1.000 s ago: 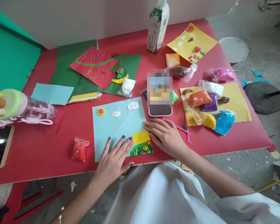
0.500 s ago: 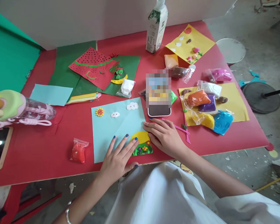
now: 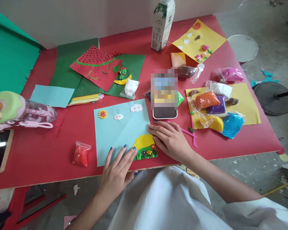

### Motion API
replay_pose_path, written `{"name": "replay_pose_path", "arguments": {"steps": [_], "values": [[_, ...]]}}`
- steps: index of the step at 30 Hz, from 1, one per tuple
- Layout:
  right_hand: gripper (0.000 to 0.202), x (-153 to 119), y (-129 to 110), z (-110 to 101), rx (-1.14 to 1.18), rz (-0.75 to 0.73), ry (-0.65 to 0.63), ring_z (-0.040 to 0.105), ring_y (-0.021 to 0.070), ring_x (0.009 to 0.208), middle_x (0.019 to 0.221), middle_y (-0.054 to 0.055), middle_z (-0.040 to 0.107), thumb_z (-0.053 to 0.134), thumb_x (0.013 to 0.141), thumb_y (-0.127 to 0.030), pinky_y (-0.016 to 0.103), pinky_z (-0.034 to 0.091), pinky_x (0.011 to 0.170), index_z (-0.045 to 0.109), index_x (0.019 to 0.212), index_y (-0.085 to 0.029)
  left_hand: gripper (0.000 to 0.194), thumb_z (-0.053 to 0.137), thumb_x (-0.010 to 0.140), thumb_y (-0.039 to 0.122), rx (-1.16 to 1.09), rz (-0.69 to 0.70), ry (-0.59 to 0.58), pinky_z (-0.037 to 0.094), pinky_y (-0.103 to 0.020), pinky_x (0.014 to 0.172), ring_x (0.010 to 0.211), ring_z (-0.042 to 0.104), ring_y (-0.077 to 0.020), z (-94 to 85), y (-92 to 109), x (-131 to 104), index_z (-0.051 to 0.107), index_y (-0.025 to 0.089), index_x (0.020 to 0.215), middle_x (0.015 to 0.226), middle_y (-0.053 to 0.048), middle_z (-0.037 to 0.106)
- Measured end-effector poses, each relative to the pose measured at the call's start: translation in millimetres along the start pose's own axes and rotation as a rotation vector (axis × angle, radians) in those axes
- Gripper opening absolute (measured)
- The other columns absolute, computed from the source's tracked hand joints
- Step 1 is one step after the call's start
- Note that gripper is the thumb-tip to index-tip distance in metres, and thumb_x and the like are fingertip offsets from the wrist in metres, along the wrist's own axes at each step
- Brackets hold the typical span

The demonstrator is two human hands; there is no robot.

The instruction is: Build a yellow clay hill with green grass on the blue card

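Observation:
A light blue sheet of paper lies in front of me, bearing a clay sun, two white clay clouds and, at its lower right corner, a yellow clay mound above green clay grass with small flowers. My left hand rests on the sheet's lower edge with fingers spread, its fingertips at the left side of the mound. On the sheet's right edge lies my right hand, fingers stretched out beside the mound. Neither hand holds anything. Just beyond my right hand is a phone with a blurred screen.
Bagged clay in orange, blue and other colours lies on yellow paper at right, near pink clay tools. A red clay bag sits left of the sheet. A carton, watermelon artwork and bottle stand farther out.
My left hand has slid left and slightly down, uncovering more of the yellow mound and grass. My right hand stays almost where it was. The view has shifted slightly.

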State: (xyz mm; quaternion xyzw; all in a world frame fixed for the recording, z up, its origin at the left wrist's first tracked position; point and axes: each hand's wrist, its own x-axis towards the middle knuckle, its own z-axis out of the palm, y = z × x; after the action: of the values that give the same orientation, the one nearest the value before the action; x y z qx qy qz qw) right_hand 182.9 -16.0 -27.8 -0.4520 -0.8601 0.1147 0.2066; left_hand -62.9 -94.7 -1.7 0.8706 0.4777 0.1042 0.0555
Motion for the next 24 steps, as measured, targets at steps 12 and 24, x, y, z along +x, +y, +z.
{"name": "replay_pose_path", "arguments": {"steps": [12, 24], "values": [[0.029, 0.7, -0.5, -0.6, 0.005, 0.004, 0.007, 0.058, 0.023, 0.12, 0.128, 0.0, 0.067, 0.047, 0.099, -0.023, 0.039, 0.037, 0.096, 0.063, 0.123, -0.024, 0.059, 0.036, 0.1, 0.05, 0.076, 0.0, -0.011, 0.011, -0.053, 0.122, 0.133, 0.044, -0.0312, 5.7, -15.2, 14.2, 0.031, 0.025, 0.153, 0.14, -0.006, 0.058], [0.027, 0.9, -0.8, -2.1, -0.007, 0.009, -0.004, 0.057, 0.0218, 0.121, 0.128, 0.0, 0.067, 0.048, 0.099, -0.024, 0.038, 0.037, 0.096, 0.064, 0.121, -0.024, 0.068, 0.028, 0.098, 0.062, 0.164, -0.024, 0.014, 0.0, -0.05, 0.124, 0.132, 0.047, -0.0323, 12.7, 5.7, 25.9, 0.045, 0.017, 0.146, 0.143, -0.001, 0.055]]}}
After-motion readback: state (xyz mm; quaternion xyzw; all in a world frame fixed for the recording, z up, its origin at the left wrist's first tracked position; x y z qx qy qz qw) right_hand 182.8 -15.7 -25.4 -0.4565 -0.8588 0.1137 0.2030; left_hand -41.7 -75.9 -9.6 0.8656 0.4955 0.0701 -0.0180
